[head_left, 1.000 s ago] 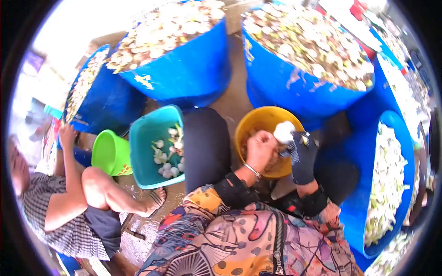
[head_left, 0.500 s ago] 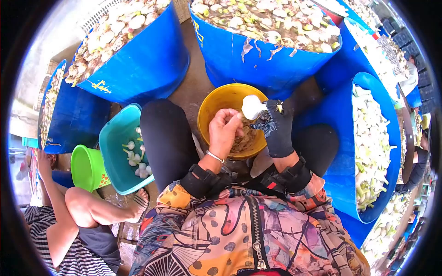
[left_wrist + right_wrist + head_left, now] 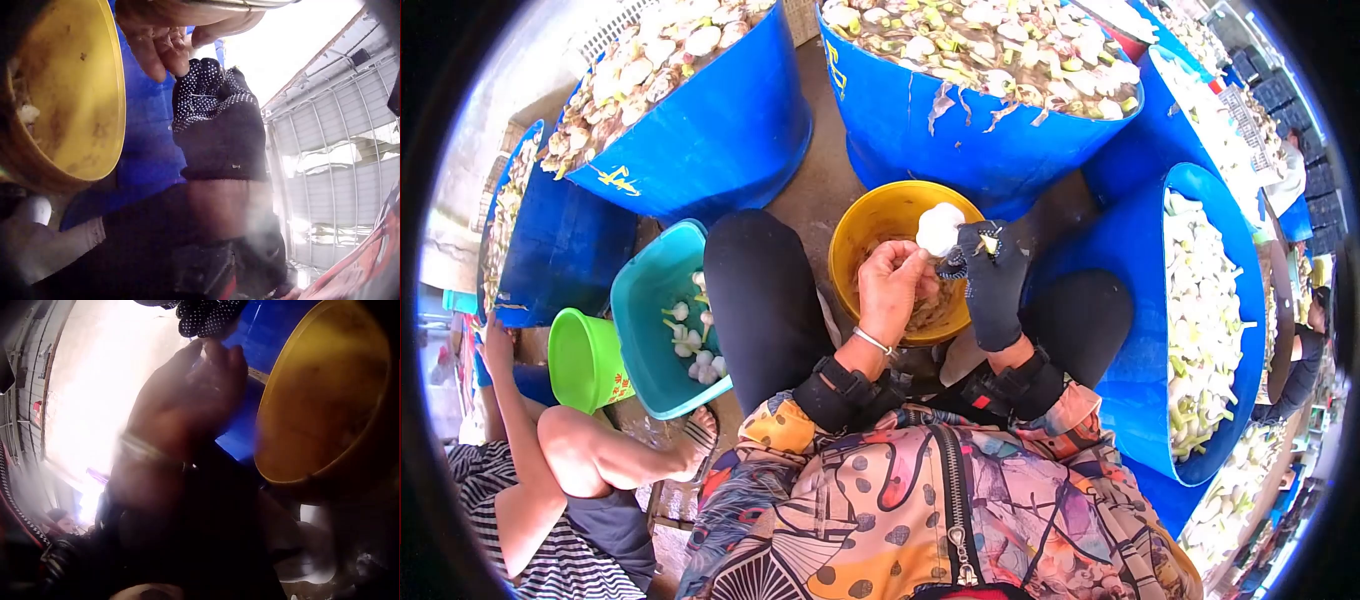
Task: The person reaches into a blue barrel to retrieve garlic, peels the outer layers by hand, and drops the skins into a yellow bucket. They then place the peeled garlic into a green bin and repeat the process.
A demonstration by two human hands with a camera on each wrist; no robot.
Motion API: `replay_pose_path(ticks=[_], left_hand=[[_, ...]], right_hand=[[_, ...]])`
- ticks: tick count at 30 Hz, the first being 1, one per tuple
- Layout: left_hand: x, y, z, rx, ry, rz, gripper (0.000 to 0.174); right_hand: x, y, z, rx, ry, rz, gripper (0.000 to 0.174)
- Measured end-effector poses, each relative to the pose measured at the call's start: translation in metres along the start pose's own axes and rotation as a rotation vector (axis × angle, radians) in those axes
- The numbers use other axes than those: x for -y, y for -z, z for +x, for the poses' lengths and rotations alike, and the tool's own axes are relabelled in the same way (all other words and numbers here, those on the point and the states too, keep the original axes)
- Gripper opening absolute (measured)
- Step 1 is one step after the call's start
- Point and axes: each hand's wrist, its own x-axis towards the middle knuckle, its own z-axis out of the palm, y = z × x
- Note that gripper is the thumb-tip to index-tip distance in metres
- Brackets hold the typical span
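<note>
A white garlic bulb (image 3: 940, 229) is held above the yellow bucket (image 3: 845, 222) by my right hand (image 3: 994, 290), which wears a black glove with white dots. The gloved fingers are curled round the bulb's stem end, and a pale stem tip (image 3: 990, 243) pokes out behind the knuckles. My bare left hand (image 3: 890, 292) pinches at the bulb's lower left edge with thumb and forefinger. In the left wrist view, its fingertips meet the dotted glove (image 3: 212, 119). Brown peelings (image 3: 930, 312) lie inside the bucket.
A teal basin (image 3: 637, 300) with several garlic bulbs (image 3: 690, 340) stands left of my knee, beside a green bucket (image 3: 585, 355). Big blue drums (image 3: 720, 140) full of garlic ring the front and right side. Another person (image 3: 550, 490) sits at the left.
The view has swung, then steadied. Over the last half second my right hand has brought the bulb slightly left and down, and my left fingers have closed in to its edge.
</note>
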Motion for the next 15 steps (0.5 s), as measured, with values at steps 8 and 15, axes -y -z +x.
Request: replay_pose_path(ticks=[8, 15], left_hand=[[0.001, -0.001, 0.006, -0.086, -0.041, 0.096, 0.006], [0.011, 0.009, 0.015, -0.045, -0.136, 0.184, 0.010]], right_hand=[[0.002, -0.003, -0.004, 0.028, 0.065, -0.071, 0.005], [0.001, 0.002, -0.004, 0.020, -0.218, 0.177, 0.008]])
